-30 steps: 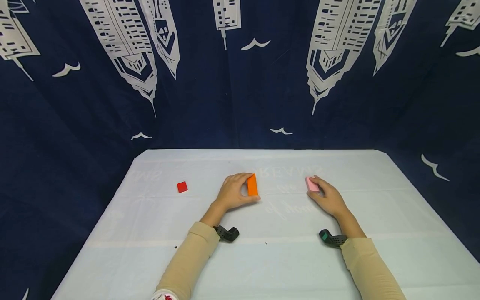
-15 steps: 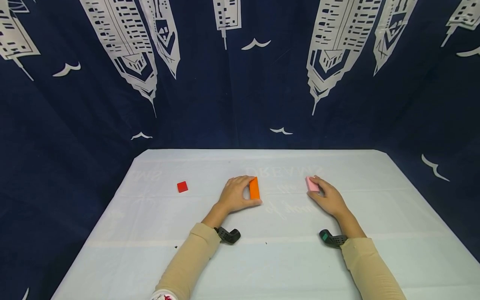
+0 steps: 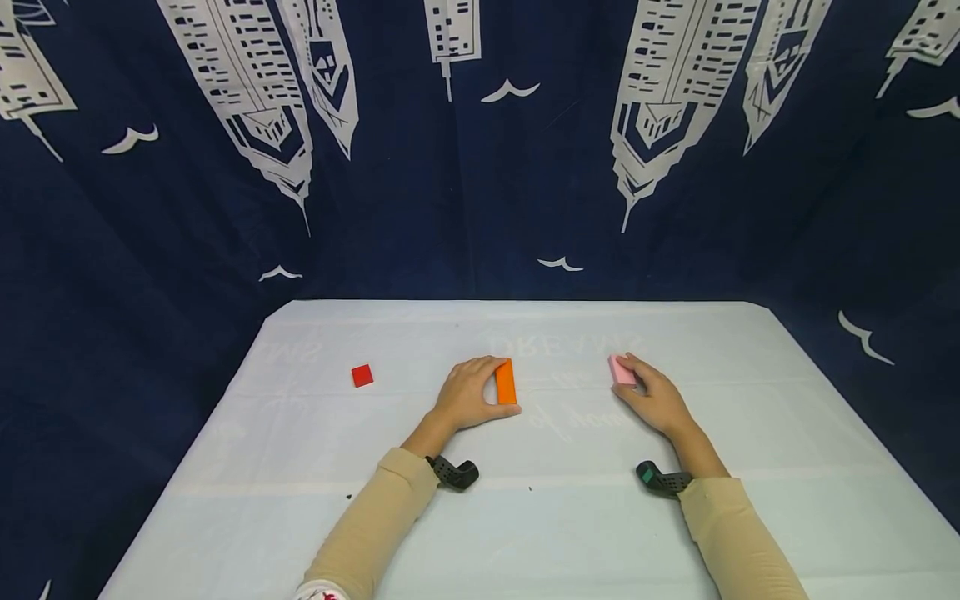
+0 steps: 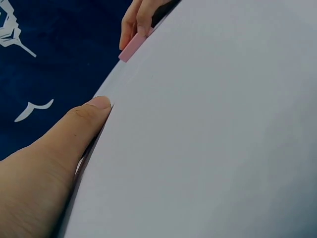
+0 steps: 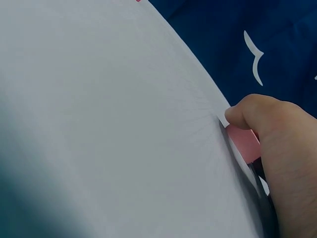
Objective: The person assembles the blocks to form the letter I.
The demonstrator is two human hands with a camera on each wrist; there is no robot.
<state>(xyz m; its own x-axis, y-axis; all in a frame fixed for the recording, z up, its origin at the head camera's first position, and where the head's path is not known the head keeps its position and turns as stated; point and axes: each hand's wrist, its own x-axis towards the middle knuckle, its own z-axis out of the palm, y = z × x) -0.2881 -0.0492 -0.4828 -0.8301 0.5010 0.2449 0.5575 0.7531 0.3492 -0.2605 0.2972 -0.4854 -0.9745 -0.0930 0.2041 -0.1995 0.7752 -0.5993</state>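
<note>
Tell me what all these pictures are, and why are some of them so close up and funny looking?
A person sits at a table covered with a pale cloth. The big picture comes from a camera on their head, looking down at both hands. The other two come from small cameras strapped on the wrists, so everything looks huge and tilted. The left hand grips an orange block standing on its edge. The right hand holds a pink block; the right wrist picture shows it tucked under the thumb. A little red block lies alone off to the left. Behind hangs a dark blue curtain with white towers and birds.
</note>
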